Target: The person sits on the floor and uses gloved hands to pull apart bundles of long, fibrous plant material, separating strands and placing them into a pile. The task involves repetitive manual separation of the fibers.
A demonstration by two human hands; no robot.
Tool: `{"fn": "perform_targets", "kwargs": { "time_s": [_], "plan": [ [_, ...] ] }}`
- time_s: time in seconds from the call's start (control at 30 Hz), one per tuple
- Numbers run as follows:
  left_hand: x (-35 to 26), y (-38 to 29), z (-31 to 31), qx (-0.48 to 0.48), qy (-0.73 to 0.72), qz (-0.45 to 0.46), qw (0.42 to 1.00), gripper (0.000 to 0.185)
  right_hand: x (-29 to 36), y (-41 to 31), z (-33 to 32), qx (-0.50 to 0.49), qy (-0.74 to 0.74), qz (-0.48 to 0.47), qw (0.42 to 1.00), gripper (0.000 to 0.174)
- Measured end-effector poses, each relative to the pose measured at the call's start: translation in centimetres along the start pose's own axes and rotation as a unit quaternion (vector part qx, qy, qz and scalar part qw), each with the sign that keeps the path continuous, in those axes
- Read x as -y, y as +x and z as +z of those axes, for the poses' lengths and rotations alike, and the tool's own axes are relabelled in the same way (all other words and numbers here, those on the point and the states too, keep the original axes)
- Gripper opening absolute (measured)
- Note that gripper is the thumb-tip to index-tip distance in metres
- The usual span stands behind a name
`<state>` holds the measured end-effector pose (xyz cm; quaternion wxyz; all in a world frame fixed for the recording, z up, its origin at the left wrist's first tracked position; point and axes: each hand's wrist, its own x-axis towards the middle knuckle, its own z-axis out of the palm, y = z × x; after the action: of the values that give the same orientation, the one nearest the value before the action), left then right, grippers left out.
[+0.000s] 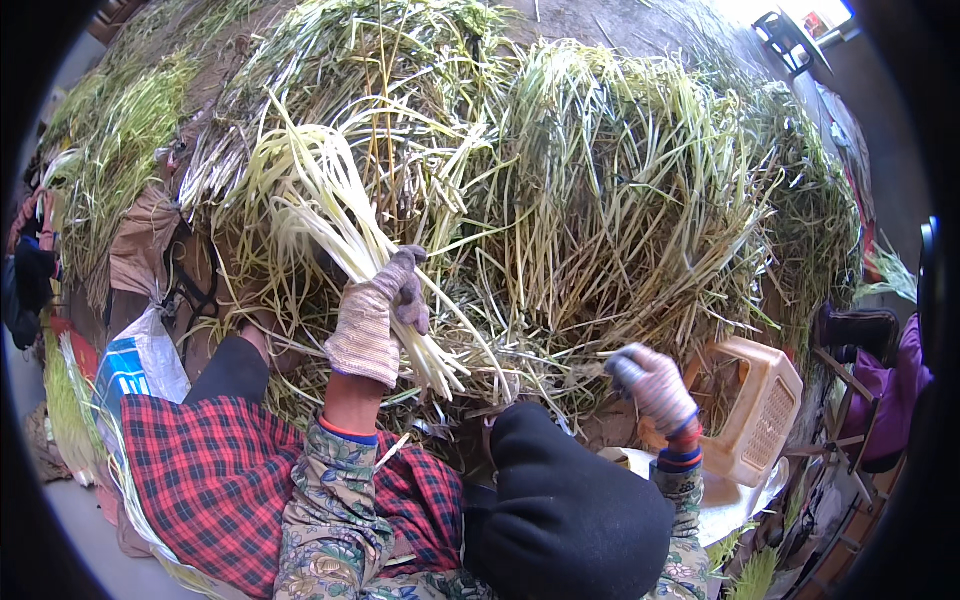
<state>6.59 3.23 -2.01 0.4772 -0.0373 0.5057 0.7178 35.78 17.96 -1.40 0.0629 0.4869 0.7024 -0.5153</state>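
My left hand, in a dirty knitted work glove, is closed around a bunch of long pale green-yellow stalks. Their cut-looking ends point down to the right, and the thin drooping tops lean to the upper left. At the right, my right hand wears a striped knitted glove, its fingers curled over loose plant litter; whether it grips a piece of it cannot be told. Behind both hands lies a large heap of long green and straw-coloured stalks. A red and black checked cloth covers my lap.
A beige plastic stool lies tipped beside my right hand. A white and blue woven sack is at the left. More stalks lie at the upper left. A folding chair with purple cloth stands at the right edge.
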Motion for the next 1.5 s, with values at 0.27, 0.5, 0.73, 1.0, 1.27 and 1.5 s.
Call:
{"fn": "perform_targets", "kwargs": {
  "time_s": [0.27, 0.5, 0.73, 1.0, 1.27, 1.5],
  "plan": [
    [1.7, -0.1, 0.7, 0.003, 0.000, -0.046, 0.999, 0.027, 6.6, 2.3, 4.3, 0.096, -0.063, -0.169, 0.979, 0.024],
    [2.4, -0.4, 0.8, 0.037, -0.055, -0.082, 0.994, 0.032, 6.8, 2.5, 9.9, 0.038, -0.157, -0.269, 0.949, 0.021],
    [2.2, -0.1, -0.2, 0.120, -0.005, -0.049, 0.992, 0.035, 6.6, 3.6, 10.4, 0.008, -0.218, -0.378, 0.900, 0.019],
    [2.7, 0.0, -0.1, 0.128, -0.056, -0.032, 0.990, 0.027, 7.0, 4.7, 9.3, 0.235, -0.020, -0.151, 0.960, 0.026],
    [3.6, 0.5, 0.5, 0.065, -0.080, -0.027, 0.994, 0.020, 5.8, 13.5, 7.0, -0.041, -0.328, -0.062, 0.942, 0.046],
    [3.5, 0.7, 1.1, -0.019, -0.075, -0.103, 0.992, 0.023, 4.7, 17.3, 10.6, -0.059, -0.445, -0.043, 0.892, 0.037]
  ]
}}
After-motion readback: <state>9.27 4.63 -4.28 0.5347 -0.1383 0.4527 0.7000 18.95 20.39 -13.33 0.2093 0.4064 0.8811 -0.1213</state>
